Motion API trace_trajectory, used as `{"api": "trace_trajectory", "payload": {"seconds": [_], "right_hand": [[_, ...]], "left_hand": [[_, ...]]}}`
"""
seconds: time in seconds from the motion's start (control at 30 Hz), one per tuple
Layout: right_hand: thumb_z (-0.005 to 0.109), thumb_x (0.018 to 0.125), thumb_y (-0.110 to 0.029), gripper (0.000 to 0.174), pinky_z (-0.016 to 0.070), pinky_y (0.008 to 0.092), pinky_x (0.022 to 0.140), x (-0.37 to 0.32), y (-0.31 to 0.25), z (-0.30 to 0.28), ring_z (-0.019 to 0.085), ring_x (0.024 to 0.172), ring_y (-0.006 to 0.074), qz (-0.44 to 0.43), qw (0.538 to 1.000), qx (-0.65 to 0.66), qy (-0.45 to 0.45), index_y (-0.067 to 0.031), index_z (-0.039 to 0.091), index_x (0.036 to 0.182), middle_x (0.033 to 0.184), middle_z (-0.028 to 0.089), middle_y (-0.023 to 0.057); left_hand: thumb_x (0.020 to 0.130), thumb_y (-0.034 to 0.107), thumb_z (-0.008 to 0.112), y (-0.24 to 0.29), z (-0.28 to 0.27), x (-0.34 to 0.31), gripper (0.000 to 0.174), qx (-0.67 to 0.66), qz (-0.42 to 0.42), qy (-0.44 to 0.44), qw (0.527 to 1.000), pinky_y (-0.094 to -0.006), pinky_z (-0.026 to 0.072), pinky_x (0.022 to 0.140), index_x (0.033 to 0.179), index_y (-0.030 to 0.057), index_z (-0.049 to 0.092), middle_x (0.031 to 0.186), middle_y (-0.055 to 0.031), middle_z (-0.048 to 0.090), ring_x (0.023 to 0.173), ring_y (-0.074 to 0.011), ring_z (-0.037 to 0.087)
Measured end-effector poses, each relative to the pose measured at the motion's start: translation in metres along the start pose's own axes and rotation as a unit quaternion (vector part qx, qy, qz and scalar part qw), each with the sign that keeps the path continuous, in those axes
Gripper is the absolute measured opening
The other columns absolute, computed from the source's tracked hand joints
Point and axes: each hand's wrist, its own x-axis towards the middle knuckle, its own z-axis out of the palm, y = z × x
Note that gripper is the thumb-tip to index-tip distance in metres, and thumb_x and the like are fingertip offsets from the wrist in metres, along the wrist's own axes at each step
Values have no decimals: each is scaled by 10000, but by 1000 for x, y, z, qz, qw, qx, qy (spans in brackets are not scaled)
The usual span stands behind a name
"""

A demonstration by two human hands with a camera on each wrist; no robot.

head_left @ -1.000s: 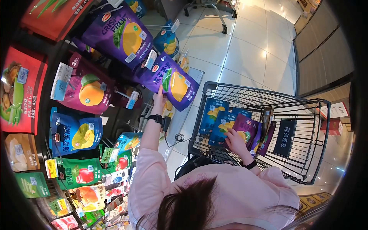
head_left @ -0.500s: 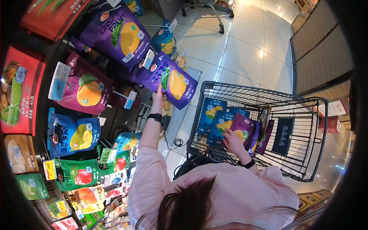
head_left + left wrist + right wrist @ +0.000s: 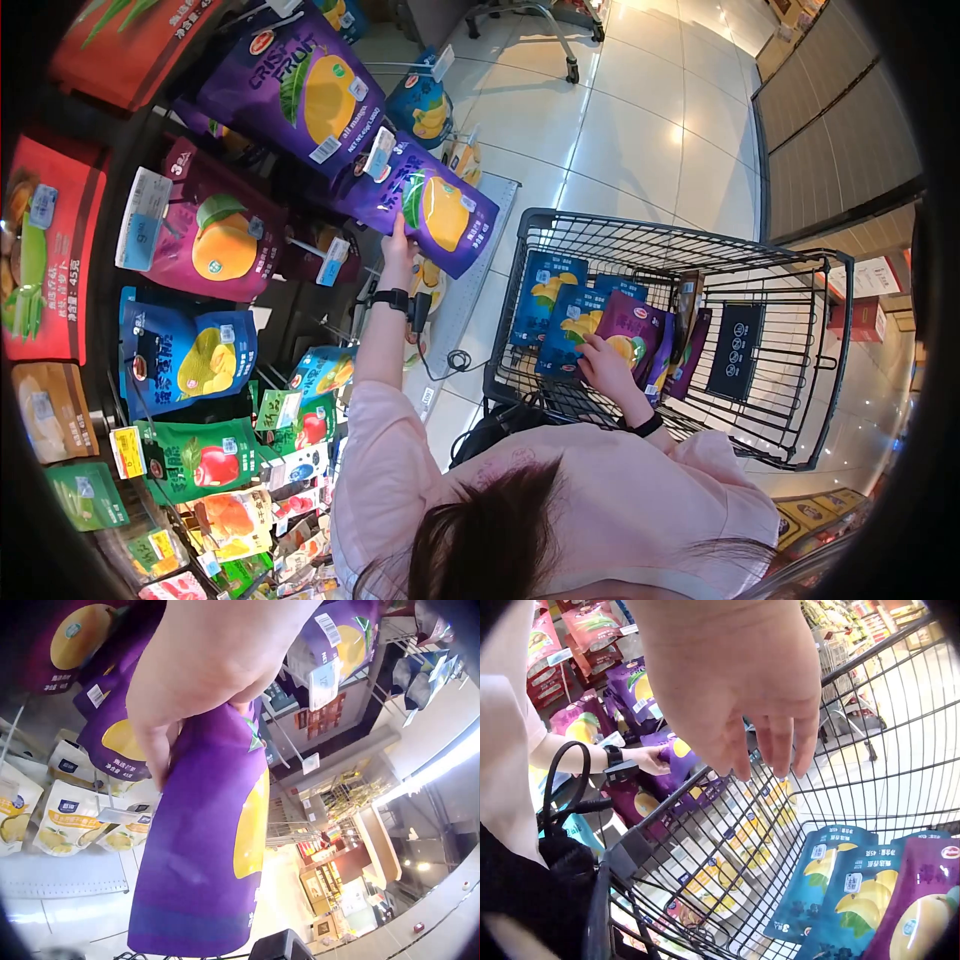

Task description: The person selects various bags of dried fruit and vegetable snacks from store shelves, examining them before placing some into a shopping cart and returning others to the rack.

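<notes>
My left hand [image 3: 398, 258] pinches a purple mango crisp bag [image 3: 430, 210] by one edge, out in front of the shelf. The left wrist view shows that bag [image 3: 195, 847] hanging below the thumb and fingers, its mango picture turned sideways. Over the shopping cart [image 3: 535, 216] is my right hand [image 3: 607, 368], which overlaps a maroon fruit bag [image 3: 632, 328] and a blue banana bag [image 3: 572, 325] in the head view. In the right wrist view its fingers [image 3: 780, 742] hang loose, with nothing gripped between them.
Snack bags hang on shelf hooks at left: a large purple mango bag [image 3: 320, 95], a maroon bag [image 3: 215, 235], a blue bag [image 3: 190, 350] and a green apple bag [image 3: 205, 460]. Price tags [image 3: 145, 220] stick out from the hooks. A cable [image 3: 455, 362] loops near the cart.
The purple mango bag and my left hand have shifted slightly left in the head view. The cart drifts slightly left in view too. My right hand stays over the bags in the cart.
</notes>
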Motion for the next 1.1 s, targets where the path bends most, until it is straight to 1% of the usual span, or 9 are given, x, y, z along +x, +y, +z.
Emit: {"api": "trace_trajectory", "payload": {"seconds": [0.2, 0.33, 0.47, 0.6, 0.8, 0.87, 0.97, 1.07, 1.1], "right_hand": [[568, 736, -129, 209, 438, 372, 740, -2, 9, 0, 514, 910, 314, 6, 1000, -2, 19, -52, 540, 929, 1032, 505, 142], [554, 741, -125, 178, 445, 381, 701, -12, 32, -4, 533, 848, 313, 41, 999, -19, 9, -49, 536, 901, 994, 513, 136], [552, 728, -141, 186, 463, 384, 674, -30, 90, 5, 548, 802, 319, 140, 987, -59, -57, -62, 536, 895, 918, 530, 133], [565, 704, -178, 254, 461, 393, 692, -47, 167, 31, 556, 803, 309, 216, 968, -71, -109, -79, 541, 936, 905, 543, 141], [564, 695, -164, 385, 450, 401, 748, -34, 253, 65, 526, 907, 324, 339, 927, -73, -141, -65, 486, 1059, 1020, 511, 152], [576, 686, -148, 466, 452, 399, 756, -19, 275, 71, 506, 957, 330, 355, 919, -114, -124, -71, 435, 1123, 1067, 488, 151], [585, 662, -74, 611, 439, 386, 814, 21, 285, 61, 435, 1072, 320, 332, 934, -120, -52, -99, 331, 1217, 1213, 398, 141], [588, 667, -81, 670, 411, 393, 862, 45, 304, 69, 371, 1147, 307, 370, 922, -112, -24, -138, 294, 1266, 1287, 336, 127], [592, 672, -94, 713, 382, 406, 894, 49, 307, 72, 323, 1191, 299, 387, 913, -122, -33, -171, 261, 1298, 1318, 308, 108]], "left_hand": [[751, 377, 630, 34, 3, 17, 351, 132, 13, 172, 976, -261, 337, 343, 858, 56, 535, 684, -24, 543, 447, -122, 470], [705, 424, 666, 29, -34, 80, 410, 131, 40, 196, 971, -256, 318, 335, 827, 58, 527, 660, -33, 539, 432, -111, 447], [675, 440, 686, 14, -59, 120, 503, 102, 120, 199, 967, -261, 343, 350, 900, 21, 526, 740, -56, 554, 458, -129, 473], [676, 438, 683, 15, -58, 119, 583, 194, 103, 248, 944, -272, 367, 360, 982, -29, 513, 800, -71, 575, 501, -159, 511], [745, 373, 641, 22, -70, 122, 480, 207, 138, 216, 944, -298, 473, 527, 996, -22, 536, 948, -66, 565, 727, -176, 566], [750, 390, 629, 13, -104, 157, 455, 215, 146, 202, 944, -273, 449, 474, 930, -17, 542, 854, -70, 567, 618, -170, 560], [761, 403, 611, 21, -72, 122, 431, 270, 96, 223, 932, -224, 396, 404, 838, -14, 535, 691, -47, 540, 497, -134, 506], [744, 408, 624, 7, -96, 135, 381, 317, 83, 198, 924, -210, 337, 384, 899, 90, 480, 659, -21, 530, 476, -92, 463], [733, 354, 643, -1, -96, 136, 355, 284, 78, 264, 919, -222, 335, 406, 947, 140, 455, 702, -9, 534, 526, -84, 469]]}}
